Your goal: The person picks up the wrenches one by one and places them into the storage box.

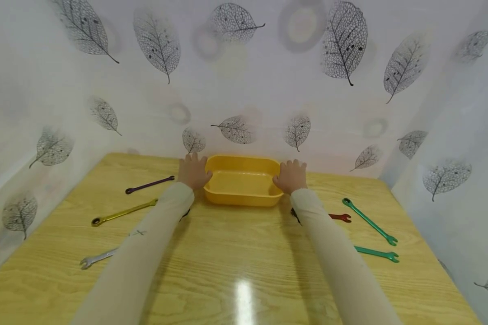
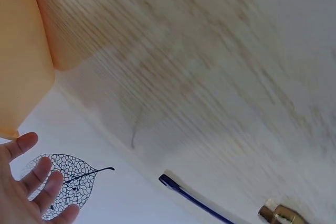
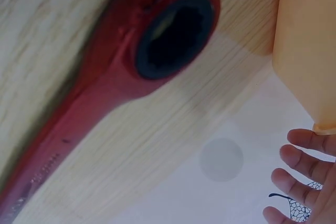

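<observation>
A yellow rectangular plastic basin (image 1: 244, 199) stands at the far side of the wooden table, showing nothing inside. My left hand (image 1: 193, 172) holds its left rim, thumb over the edge and the other fingers spread along the outside. On the opposite side my right hand (image 1: 292, 176) holds the right rim in the same way. In the left wrist view the index finger lies right at the basin's lip (image 2: 9, 134). A red ratchet wrench (image 3: 100, 100) lies close below the right wrist, partly hidden by the sleeve in the head view.
Left of the arms lie a purple wrench (image 1: 149, 185), a yellow ratchet wrench (image 1: 124, 213) and a silver wrench (image 1: 99, 258), partly under the sleeve. Two green wrenches, one upper (image 1: 369, 221) and one lower (image 1: 376, 253), lie at right. Leaf-printed curtain (image 1: 252, 81) borders the table (image 1: 236, 253).
</observation>
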Motion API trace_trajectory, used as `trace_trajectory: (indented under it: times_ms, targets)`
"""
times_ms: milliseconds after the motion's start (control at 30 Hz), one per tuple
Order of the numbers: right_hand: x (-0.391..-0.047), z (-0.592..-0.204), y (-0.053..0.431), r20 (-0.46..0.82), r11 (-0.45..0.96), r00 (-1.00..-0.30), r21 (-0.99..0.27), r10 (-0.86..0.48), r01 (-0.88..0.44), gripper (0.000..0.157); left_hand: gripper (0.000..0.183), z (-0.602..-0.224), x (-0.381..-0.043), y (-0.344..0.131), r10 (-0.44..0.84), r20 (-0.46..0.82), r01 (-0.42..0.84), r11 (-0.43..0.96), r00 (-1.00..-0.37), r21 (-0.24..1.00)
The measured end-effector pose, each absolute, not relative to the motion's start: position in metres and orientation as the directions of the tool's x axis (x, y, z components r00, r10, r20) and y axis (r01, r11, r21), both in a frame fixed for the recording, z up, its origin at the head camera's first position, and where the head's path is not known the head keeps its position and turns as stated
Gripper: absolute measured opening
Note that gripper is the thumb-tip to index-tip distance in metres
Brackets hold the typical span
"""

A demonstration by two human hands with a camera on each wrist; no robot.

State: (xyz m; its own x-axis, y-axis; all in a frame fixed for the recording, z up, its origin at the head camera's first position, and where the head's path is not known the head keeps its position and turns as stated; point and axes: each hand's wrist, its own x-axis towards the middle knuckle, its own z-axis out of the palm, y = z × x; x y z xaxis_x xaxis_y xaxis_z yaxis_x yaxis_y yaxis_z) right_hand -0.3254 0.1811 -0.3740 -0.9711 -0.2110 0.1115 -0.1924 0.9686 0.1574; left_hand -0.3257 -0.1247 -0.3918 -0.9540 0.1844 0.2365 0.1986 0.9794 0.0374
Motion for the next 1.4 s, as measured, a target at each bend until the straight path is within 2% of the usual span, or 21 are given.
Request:
trace_trajectory:
  times_ms: [300,700,900,1233,1400]
  targets:
    - [-0.322,-0.372,0.179,0.134,0.977,-0.972,0.119,-0.195,-0.179,0.047,0.047,-0.390,-0.324,-0.125,0.159,0.208,0.181,0.979,-0.965,0.094]
    - [-0.317,-0.380,0.181,0.132,0.980,-0.975,0.111,-0.178,-0.164,0.053,0.056,-0.385,-0.312,-0.120,0.156,0.083,0.165,0.978,-0.984,0.127]
    - [-0.311,-0.381,0.183,0.147,0.983,-0.974,0.092,-0.174,-0.161,0.058,0.055,-0.388,-0.309,-0.122,0.165,0.119,0.179,0.977,-0.979,0.120]
    - [-0.301,-0.380,0.182,0.173,0.981,-0.968,0.099,-0.182,-0.167,0.055,0.052,-0.395,-0.300,-0.124,0.158,0.205,0.193,0.968,-0.966,0.161]
    - [-0.296,-0.381,0.182,0.185,0.977,-0.962,0.105,-0.201,-0.184,0.055,0.053,-0.396,-0.293,-0.126,0.153,0.209,0.190,0.967,-0.966,0.169]
